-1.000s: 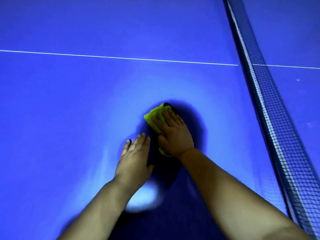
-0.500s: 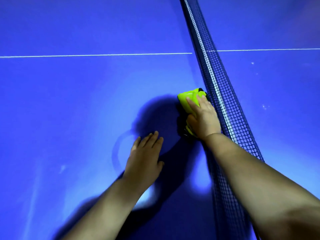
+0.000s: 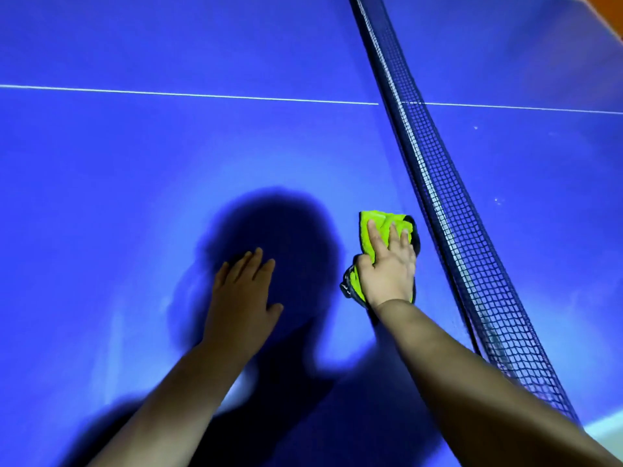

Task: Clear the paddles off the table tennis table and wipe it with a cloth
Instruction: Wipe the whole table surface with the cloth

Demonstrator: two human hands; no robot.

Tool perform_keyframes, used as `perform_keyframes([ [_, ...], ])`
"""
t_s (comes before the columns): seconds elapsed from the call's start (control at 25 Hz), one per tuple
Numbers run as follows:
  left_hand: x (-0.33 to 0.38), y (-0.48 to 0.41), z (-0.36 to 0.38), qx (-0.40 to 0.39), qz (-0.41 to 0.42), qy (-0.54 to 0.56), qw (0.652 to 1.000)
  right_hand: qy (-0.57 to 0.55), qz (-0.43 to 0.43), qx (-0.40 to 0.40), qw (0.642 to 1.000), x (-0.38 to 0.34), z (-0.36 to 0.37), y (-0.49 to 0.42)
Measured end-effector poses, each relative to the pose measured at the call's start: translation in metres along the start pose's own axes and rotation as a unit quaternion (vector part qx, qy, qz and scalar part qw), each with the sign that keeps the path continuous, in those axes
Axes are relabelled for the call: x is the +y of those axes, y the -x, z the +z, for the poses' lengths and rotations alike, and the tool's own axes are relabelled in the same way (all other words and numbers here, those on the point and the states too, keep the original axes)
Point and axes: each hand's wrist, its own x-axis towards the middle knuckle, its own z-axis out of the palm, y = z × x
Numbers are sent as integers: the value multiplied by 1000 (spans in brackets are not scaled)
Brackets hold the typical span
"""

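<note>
Cloth (image 3: 387,219), crumpled lime fabric, under flat right hand (image 3: 387,274), beside mesh net (image 3: 448,210)

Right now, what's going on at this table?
A person's right hand presses a yellow-green cloth flat on the blue table tennis table, close beside the net. The left hand rests flat on the surface next to it, holding nothing. No paddles show in this view, so wiping looks like the step at hand.
</note>
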Motion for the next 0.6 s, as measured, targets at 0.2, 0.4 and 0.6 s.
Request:
perform_keyframes([
  [0.2,-82,43,-29,4,-60,-9,998,40,-61,-17,997,-103,37,43],
  [0.4,-166,100,-62,-1,-112,-30,993,41,-155,-28,987,-212,77,80],
  [0.6,-227,158,-82,29,-162,24,986,24,-285,-35,958,-302,114,134],
])
